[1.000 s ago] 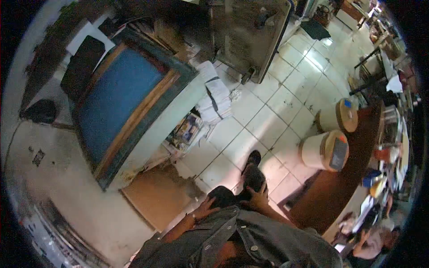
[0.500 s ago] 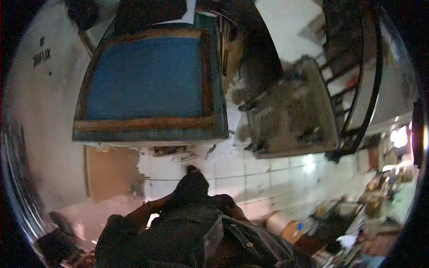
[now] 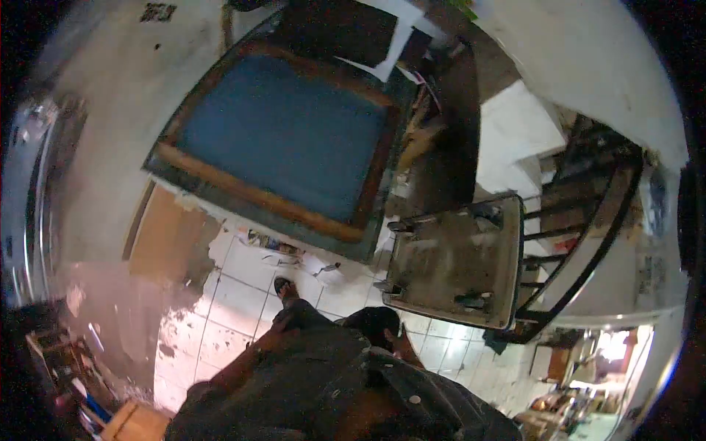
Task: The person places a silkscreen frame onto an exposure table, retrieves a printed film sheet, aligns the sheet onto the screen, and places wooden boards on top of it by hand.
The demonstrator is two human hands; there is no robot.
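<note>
My left hand (image 3: 276,339) hangs low beside my left thigh, dark and blurred, with its fingers not made out. By the other thigh is my right hand (image 3: 399,342), also partly hidden and blurred. Neither hand shows a thing in it. Ahead of me, a blue panel in a wooden frame (image 3: 283,136), much like a printing screen, lies on a dark-topped table (image 3: 323,246). A chair with a worn seat (image 3: 452,261) and a dark slatted back stands to the right, nearest to my right hand. Both hands are apart from the table and the chair.
White sheets (image 3: 401,37) and a dark panel lie behind the frame. A brown board (image 3: 168,235) leans at the left wall. Papers (image 3: 283,253) lie on the tiled floor (image 3: 243,316) under the table edge. Clutter (image 3: 566,404) fills the lower right.
My view has turned and tilted, so the framed blue panel and the table now appear slanted. The chair shows more fully. My hands stay low at my sides.
</note>
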